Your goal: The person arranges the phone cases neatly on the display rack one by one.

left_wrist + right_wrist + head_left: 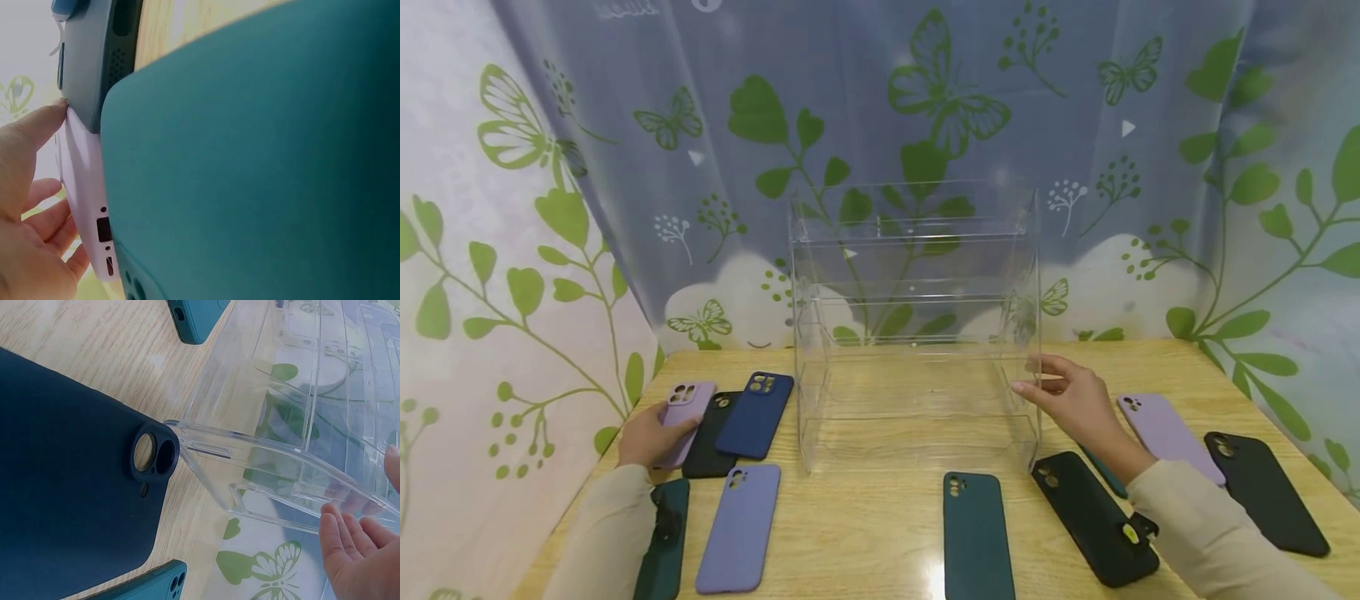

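Observation:
My left hand (651, 435) holds a pale pink phone case (691, 402) at the far left, thumb along one edge and fingers at the other. Beside it a black case (709, 446) lies partly under a navy case (762, 417). Below the left forearm is a dark green case (237, 156), large in the left wrist view. A clear stepped display rack (917, 404) stands mid-table, its shelves bare. My right hand (1075, 400) grips the front edge of the rack's right side panel, thumb inside and fingers outside.
A lavender case (739, 529) and a teal case (977, 533) lie in front of the rack. Right of it are a black case (1090, 512), a mostly hidden teal case (144, 584), a lilac case (1168, 433) and another black case (1266, 487). Patterned curtain (850, 100) hangs behind.

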Motion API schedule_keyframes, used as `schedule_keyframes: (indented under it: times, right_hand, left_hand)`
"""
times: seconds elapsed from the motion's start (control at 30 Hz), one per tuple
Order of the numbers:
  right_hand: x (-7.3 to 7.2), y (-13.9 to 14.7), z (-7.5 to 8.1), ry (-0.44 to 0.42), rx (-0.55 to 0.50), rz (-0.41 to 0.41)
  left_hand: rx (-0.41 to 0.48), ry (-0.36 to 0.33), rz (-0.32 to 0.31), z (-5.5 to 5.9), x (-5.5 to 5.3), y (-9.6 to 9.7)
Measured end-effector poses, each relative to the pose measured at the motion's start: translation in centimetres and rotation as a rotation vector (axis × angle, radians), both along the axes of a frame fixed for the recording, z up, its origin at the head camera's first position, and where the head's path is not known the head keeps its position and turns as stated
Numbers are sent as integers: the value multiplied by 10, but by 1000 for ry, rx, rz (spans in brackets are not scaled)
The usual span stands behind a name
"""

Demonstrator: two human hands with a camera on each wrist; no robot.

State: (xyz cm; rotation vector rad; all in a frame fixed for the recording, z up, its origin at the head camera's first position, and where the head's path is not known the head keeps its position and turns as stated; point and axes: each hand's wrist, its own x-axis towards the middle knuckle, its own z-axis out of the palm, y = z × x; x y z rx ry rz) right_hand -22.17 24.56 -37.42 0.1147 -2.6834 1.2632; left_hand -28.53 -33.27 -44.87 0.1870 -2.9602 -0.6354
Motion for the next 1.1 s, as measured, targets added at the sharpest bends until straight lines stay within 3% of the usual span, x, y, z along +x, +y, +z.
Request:
schedule_keyframes:
  times: [0.3, 0.5, 0.73, 0.9, 1.1]
  right_hand:
    - [-1, 0, 0, 19, 4, -3]
    - [0, -2, 1, 2, -3, -21]
    - [-1, -4, 2, 7, -2, -25]
    - [-1, -4, 2, 14, 7, -23]
    - [-1, -4, 1, 9, 8, -27]
  left_hand:
    - [-39, -23, -41, 1, -3, -10]
    - [-65, -22, 21, -5, -6, -9]
    - [-16, 16, 97, -4, -6, -8]
    - [-4, 118, 91, 4, -4, -8]
    - [44, 117, 97, 23, 0, -4]
